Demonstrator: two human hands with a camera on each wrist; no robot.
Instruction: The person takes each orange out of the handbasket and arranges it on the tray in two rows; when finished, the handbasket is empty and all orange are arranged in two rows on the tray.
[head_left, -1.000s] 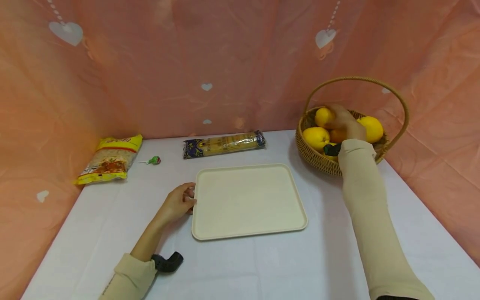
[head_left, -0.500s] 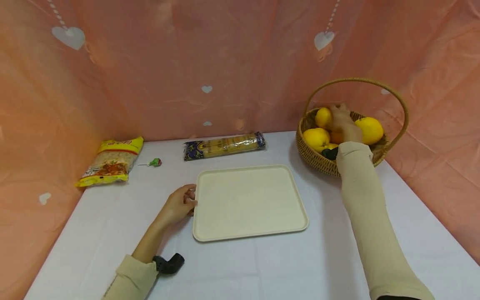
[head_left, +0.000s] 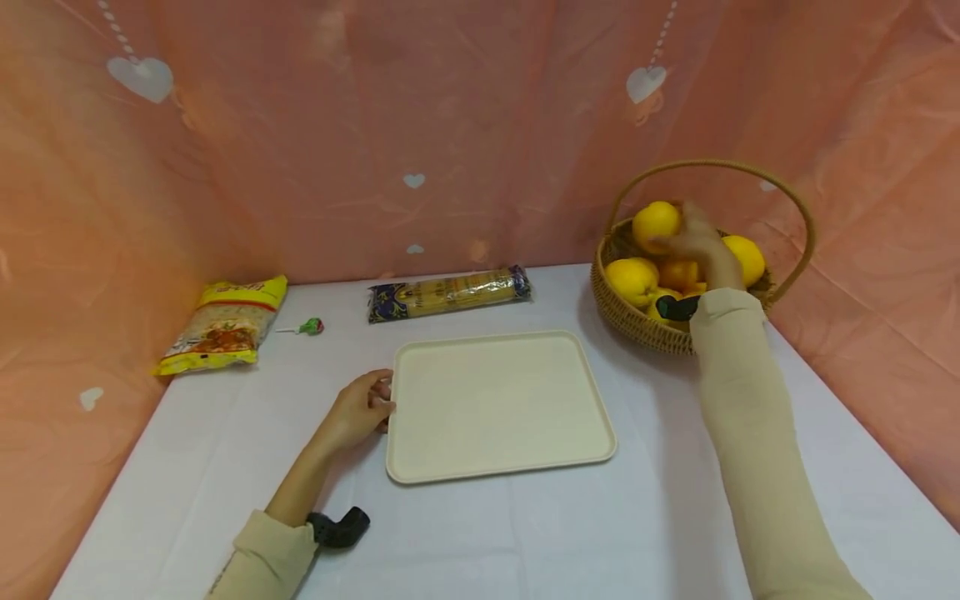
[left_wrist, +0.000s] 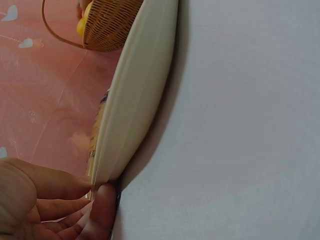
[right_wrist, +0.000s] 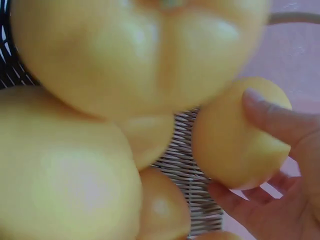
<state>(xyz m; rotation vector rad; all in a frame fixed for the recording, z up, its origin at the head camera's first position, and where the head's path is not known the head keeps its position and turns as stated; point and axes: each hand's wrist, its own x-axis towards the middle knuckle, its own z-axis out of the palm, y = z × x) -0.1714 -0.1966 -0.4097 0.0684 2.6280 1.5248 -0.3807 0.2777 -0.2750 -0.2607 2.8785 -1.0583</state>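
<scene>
In the head view my left hand [head_left: 358,412] holds the left edge of a cream rectangular tray [head_left: 498,408]. Thumb and fingers pinch the tray's rim [left_wrist: 107,165] in the left wrist view. My right hand [head_left: 701,240] grips a lemon [head_left: 656,227] over the back of a wicker basket [head_left: 637,323], at the right of the table. The right wrist view shows the thumb on one side of the lemon [right_wrist: 230,137] and fingers beneath it. Below, an orange fruit [head_left: 677,273] and several yellow fruits [head_left: 632,279] lie in the basket; my forearm hides some.
A tall handle [head_left: 712,163] arches over the basket. Behind the tray lies a pack of pasta [head_left: 450,292]. At the left are a lollipop [head_left: 309,326] and a yellow food bag [head_left: 225,325]. Pink curtain [head_left: 480,125] borders the table at the back and sides.
My right hand has raised the lemon from among the fruit and shifted slightly right. The orange fruit below shows more. My left hand stays at the tray's edge.
</scene>
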